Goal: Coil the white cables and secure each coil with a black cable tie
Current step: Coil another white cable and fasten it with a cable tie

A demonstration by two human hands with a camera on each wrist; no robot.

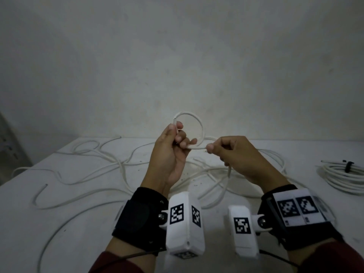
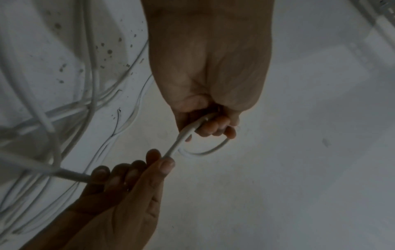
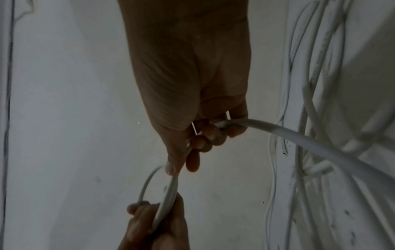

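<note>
My left hand (image 1: 177, 137) is raised above the table and grips a small first loop of white cable (image 1: 199, 123), its cut end sticking up by the thumb. My right hand (image 1: 220, 148) pinches the same cable (image 1: 197, 147) just right of the left fingers, and the cable runs down through its curled fingers to the table. In the left wrist view the left hand (image 2: 211, 128) holds the loop (image 2: 205, 153) while the right hand (image 2: 158, 160) pinches the strand. In the right wrist view the right hand (image 3: 188, 162) holds the cable (image 3: 299, 138), with the left hand (image 3: 153, 216) below.
Loose white cable (image 1: 98, 154) sprawls in tangles over the white table (image 1: 88, 233). A finished white coil (image 1: 342, 176) bound by a black cable tie (image 1: 347, 166) lies at the right edge. A pale wall stands close behind the table.
</note>
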